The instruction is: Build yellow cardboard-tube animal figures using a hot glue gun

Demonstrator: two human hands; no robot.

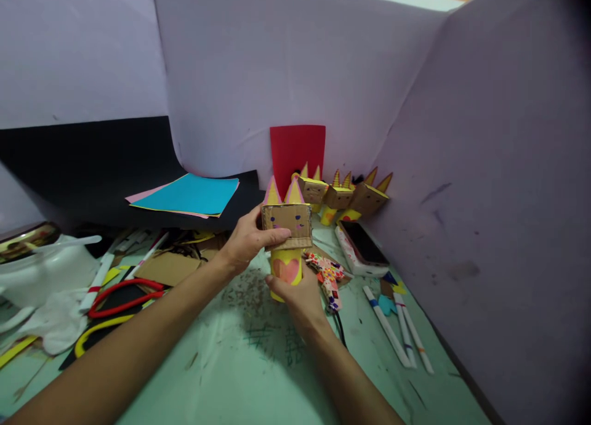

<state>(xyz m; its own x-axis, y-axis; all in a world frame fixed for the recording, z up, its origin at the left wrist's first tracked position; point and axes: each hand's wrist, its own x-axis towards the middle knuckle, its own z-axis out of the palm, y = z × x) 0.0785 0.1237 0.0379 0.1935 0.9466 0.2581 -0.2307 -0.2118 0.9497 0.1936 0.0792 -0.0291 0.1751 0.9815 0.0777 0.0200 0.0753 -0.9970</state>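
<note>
In the head view, the cardboard figure [300,235] is at the centre of the frame, left hand [247,240] clamped on its box head [286,214], right hand [301,297] wrapped around its yellow tube [287,254]; light, even pressure should keep both aligned.

The cardboard figure [299,235] pairs a plain brown head [286,212] (dark blue eyes, touches of pink on the cheeks) with yellow ears [294,194] edged in pink and a yellow body [286,253] bearing a pinkish-red heart [285,271]. The table [207,363] is pale green with dark crosshatched scribbles. Toward its far edge are a red sheet [298,145] and a turquoise sheet [189,194]. The glue gun [329,271] is multicoloured and flowery; near the right edge, white markers [386,329] carry blue and orange bands.
</note>
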